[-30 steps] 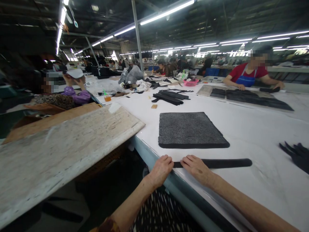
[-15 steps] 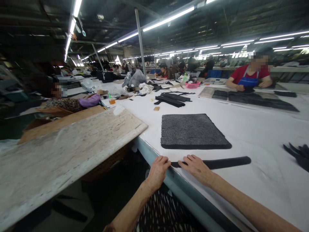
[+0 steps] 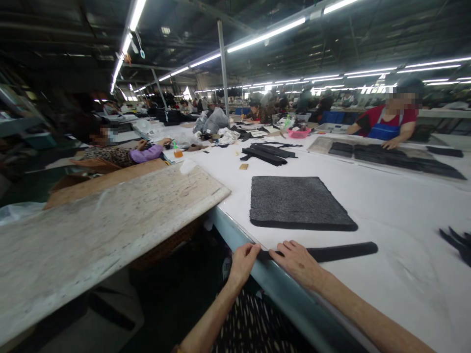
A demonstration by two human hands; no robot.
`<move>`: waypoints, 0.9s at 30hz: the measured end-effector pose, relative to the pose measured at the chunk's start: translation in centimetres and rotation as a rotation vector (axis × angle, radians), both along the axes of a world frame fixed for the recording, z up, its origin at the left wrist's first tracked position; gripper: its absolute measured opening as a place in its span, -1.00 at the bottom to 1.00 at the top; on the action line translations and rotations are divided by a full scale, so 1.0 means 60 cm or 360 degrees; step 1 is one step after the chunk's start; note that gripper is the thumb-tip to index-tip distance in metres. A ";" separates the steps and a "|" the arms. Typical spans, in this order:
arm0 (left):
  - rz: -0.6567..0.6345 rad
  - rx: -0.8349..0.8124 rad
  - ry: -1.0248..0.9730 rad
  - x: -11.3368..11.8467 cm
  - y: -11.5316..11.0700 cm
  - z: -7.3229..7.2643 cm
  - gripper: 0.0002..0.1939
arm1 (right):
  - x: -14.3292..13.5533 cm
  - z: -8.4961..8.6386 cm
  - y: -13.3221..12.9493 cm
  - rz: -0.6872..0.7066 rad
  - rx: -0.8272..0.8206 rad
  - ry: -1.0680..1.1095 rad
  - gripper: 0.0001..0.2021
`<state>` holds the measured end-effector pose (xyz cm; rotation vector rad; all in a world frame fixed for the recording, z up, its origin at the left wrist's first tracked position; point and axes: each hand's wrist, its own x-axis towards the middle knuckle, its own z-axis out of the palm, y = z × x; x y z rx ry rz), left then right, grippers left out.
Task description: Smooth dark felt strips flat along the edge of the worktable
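Observation:
A long black strip of fabric [image 3: 344, 251] lies on the white tabletop, its left end reaching the table edge. My left hand [image 3: 243, 262] pinches that left end between thumb and fingers, just at the edge. Close to its right, my right hand [image 3: 296, 262] rests on the strip, fingers bent and closed over it, thumb toward the left hand. Part of the strip is hidden beneath the right hand. Just beyond the strip sits a stack of dark grey, fuzzy pieces [image 3: 300, 203] with a smooth black front edge.
A stained pale board [image 3: 121, 220] adjoins the table on the left. Farther back are black strips [image 3: 267, 153], a small tan block [image 3: 243, 166] and a pink basket [image 3: 299, 133]. Black pieces [image 3: 456, 240] lie at far right. Co-workers sit across and to the left.
The strip has slid a little to the left relative to the grey stack, with both my hands still on it. The view has shifted slightly. The co-worker across has moved their arms.

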<state>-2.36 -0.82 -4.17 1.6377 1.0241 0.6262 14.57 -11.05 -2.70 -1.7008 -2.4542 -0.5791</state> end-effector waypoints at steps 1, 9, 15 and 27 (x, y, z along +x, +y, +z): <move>-0.0007 -0.0130 -0.0001 0.005 0.001 -0.006 -0.68 | -0.005 0.001 0.005 0.0017 0.0000 0.0008 -0.74; -0.0015 -0.0510 -0.0194 0.010 0.009 -0.033 -0.73 | 0.018 -0.010 0.012 0.0154 0.0011 -0.0024 -0.80; -0.0036 -0.0599 -0.0249 0.004 0.011 -0.039 -0.76 | 0.037 -0.019 0.007 0.0285 0.0053 -0.0032 -0.80; 0.0054 -0.0647 -0.0084 -0.043 0.035 -0.078 -0.72 | 0.075 -0.019 -0.025 0.0229 0.0090 0.0049 -0.71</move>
